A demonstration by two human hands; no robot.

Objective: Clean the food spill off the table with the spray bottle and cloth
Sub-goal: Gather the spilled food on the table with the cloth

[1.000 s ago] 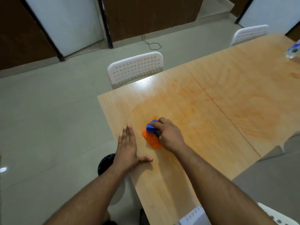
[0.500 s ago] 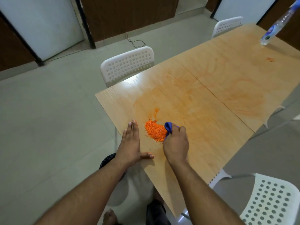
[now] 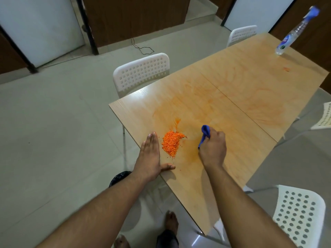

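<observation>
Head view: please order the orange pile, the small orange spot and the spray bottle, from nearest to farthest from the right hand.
1. orange pile: just left of the right hand, near the table edge.
2. small orange spot: far along the table, on the right.
3. spray bottle: standing at the far end.

Even, moderately bright indoor light from overhead; soft shadows fell beside both forearms on the table (image 3: 250, 97). A pale glare patch sat on the tabletop's near-left corner, with small reflections on the floor tiles (image 3: 44, 131). Wide-angle distortion bent the edges; the spray bottle (image 3: 293, 34) leaned and looked slightly blurred.
</observation>
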